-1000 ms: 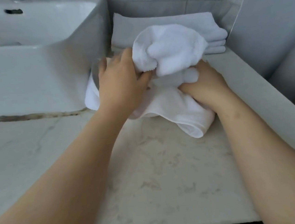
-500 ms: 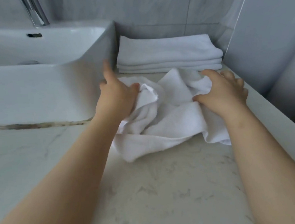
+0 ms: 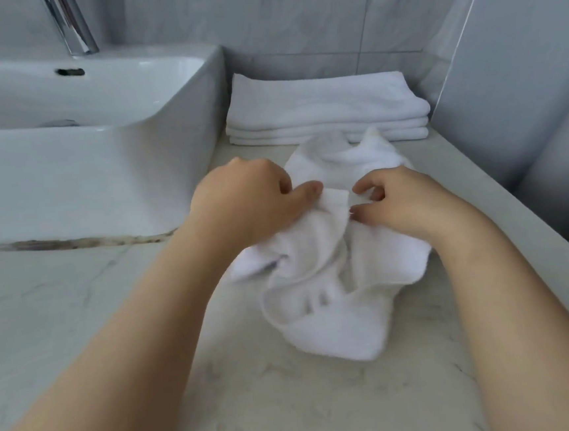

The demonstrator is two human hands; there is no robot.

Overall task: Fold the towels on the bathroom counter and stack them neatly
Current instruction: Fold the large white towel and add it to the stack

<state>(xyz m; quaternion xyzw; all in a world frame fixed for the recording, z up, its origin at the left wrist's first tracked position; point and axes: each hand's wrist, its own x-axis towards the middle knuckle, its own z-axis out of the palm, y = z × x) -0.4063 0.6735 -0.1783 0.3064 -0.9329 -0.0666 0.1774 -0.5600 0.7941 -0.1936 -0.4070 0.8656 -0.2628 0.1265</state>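
Head view: a crumpled white towel (image 3: 330,280) lies mid-bench (image 3: 292,403), still unfolded. The left hand (image 3: 251,201) pinches a fold of it; the right hand (image 3: 395,202) rests on it, fingers loosely curled. Next it needs spreading flat by its corners. Folded towels (image 3: 325,112) sit stacked at the far edge.

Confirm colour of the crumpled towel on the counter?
Plain white, no pattern; crumpled towel, head view.
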